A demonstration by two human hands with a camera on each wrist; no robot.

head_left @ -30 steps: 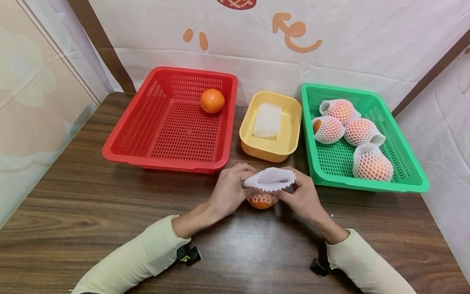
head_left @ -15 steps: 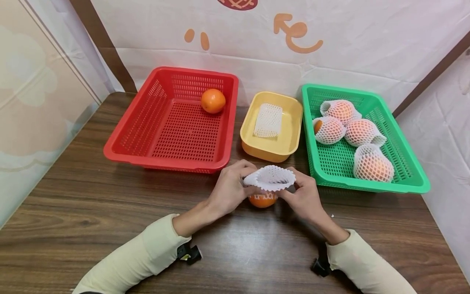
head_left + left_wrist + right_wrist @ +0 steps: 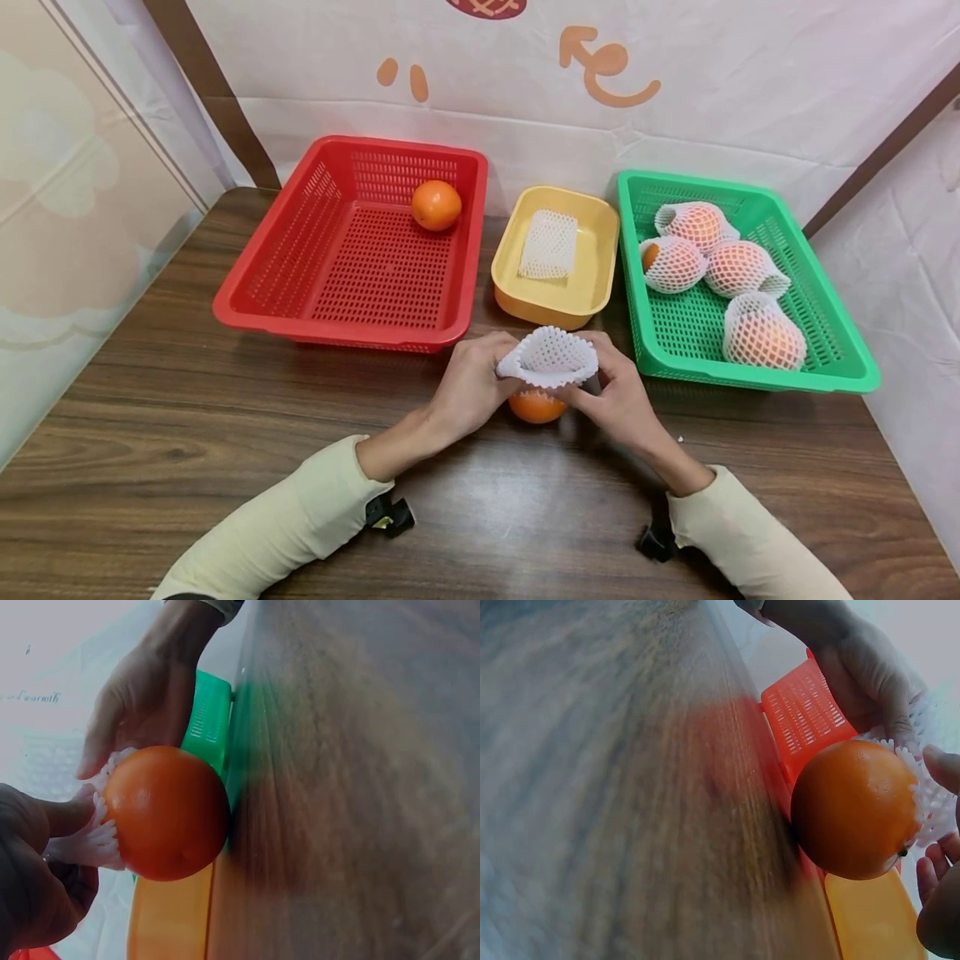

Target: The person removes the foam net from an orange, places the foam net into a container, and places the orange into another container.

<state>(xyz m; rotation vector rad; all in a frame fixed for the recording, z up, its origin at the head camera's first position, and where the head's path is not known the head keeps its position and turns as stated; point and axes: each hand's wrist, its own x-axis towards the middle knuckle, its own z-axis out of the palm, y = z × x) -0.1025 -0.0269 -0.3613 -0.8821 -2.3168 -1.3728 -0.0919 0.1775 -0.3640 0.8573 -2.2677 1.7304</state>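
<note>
An orange (image 3: 537,407) sits on the wooden table between my hands, its lower part bare. Over its top stands a white foam net sleeve (image 3: 557,357), with its mouth spread wide and facing up. My left hand (image 3: 470,379) pinches the sleeve's left side between thumb and fingers. On the opposite side, my right hand (image 3: 618,392) grips the net, thumb in front. Both wrist views show the net's lower edge around one end of the orange (image 3: 169,814), most of whose skin is uncovered.
A red basket (image 3: 262,321) at the back left holds one bare orange (image 3: 437,206). The yellow bin (image 3: 551,310) in the middle contains flat foam nets (image 3: 549,244). Several net-wrapped fruits (image 3: 763,333) lie in a green basket (image 3: 757,382) at the right.
The sleeve has risen on the orange, so more bare skin shows beneath it. Its back rim stands higher and its mouth is wider. Both hands keep their hold, nearly in place.
</note>
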